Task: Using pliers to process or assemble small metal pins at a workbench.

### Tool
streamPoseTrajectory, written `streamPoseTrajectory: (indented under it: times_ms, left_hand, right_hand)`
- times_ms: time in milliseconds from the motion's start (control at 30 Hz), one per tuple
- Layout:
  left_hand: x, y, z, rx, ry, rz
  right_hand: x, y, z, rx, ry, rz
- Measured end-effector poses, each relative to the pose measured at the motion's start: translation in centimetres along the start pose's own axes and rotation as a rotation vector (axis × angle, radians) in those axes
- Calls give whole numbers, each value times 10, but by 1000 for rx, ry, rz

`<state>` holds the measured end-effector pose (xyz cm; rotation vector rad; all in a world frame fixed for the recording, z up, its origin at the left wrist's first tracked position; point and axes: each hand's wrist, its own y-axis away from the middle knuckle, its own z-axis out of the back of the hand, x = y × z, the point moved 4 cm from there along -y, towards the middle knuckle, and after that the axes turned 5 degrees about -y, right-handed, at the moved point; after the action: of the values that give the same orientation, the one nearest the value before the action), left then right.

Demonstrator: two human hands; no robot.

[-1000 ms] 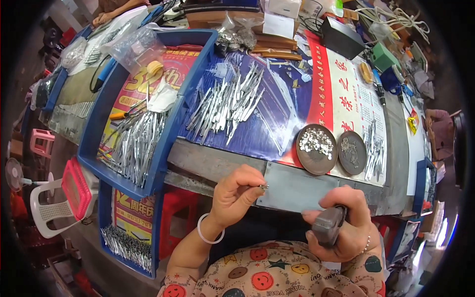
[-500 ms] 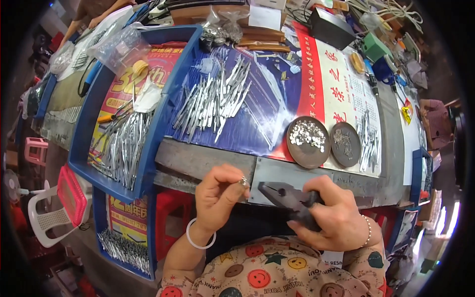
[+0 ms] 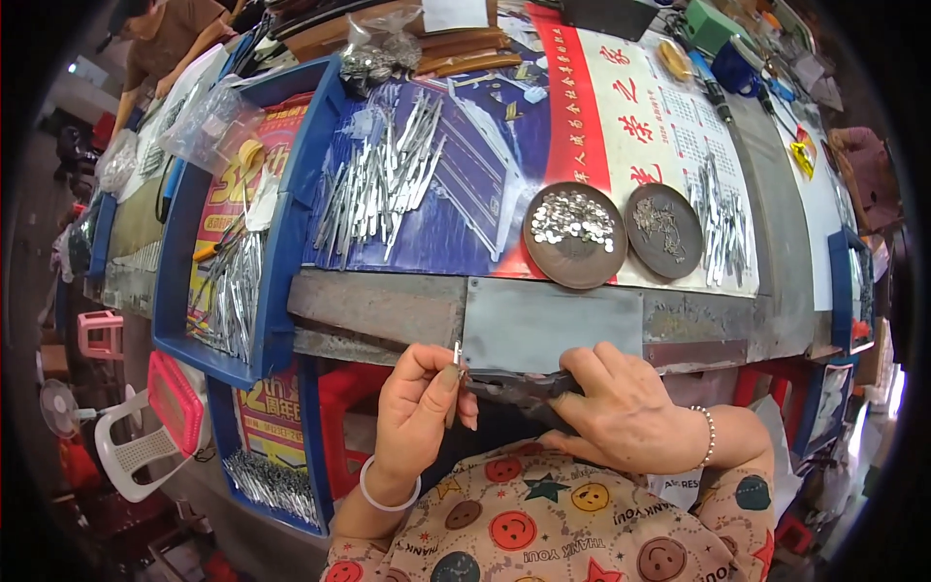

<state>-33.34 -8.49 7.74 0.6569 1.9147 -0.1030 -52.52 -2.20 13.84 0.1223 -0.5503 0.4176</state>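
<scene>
My left hand [image 3: 415, 412] pinches a small shiny metal piece [image 3: 457, 353] upright between thumb and fingertips, just in front of the bench edge. Its exact shape is too small to make out. To the right, my right hand [image 3: 626, 407] is closed round dark pliers [image 3: 519, 387]. They are turned edge-on, with the jaws pointing toward my left fingers; the handles are mostly hidden in my palm. A grey metal plate [image 3: 553, 320] lies on the bench edge just beyond both hands.
Past the plate stand a brown dish [image 3: 572, 267] of small silver discs and a darker dish [image 3: 664, 262] of tiny metal parts. Metal strips [image 3: 378, 184] lie in a loose pile, with more strips [image 3: 722, 228] on the right. A blue tray [image 3: 276, 281] stands left.
The pliers have turned from flat to edge-on, and my right hand has rolled knuckles-up. My left hand has rotated the metal piece upright. The view has shifted.
</scene>
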Motion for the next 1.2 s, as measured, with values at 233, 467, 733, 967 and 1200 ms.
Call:
streamPoseTrajectory:
  times_ms: [233,467,733,967,1200]
  left_hand:
    - [-1,1,-6,20,-141,-10]
    - [3,-2,-4,7,-180,0]
    - [11,-4,8,-32,-173,-6]
    - [12,1,11,-6,-150,39]
    - [12,3,12,-3,-184,24]
  right_hand:
    - [-3,7,1,-23,48,14]
    - [-5,8,-10,51,19,-50]
    - [-13,7,-25,365,-621,-118]
    - [-3,2,-21,43,-22,-40]
    - [-1,-1,-25,85,39,-61]
